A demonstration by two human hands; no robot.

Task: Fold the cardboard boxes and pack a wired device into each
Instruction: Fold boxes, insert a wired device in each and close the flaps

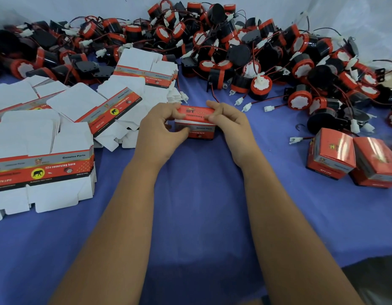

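Hidden and cut-off parts at the packing table

The left hand [159,126] and right hand [229,122] are covering both ends of the box [196,123], hiding its contents. The flat stack [42,168] is running off the left edge, the folded boxes [353,159] off the right. Far horns [234,40] are burying one another; small print is blurring everywhere.
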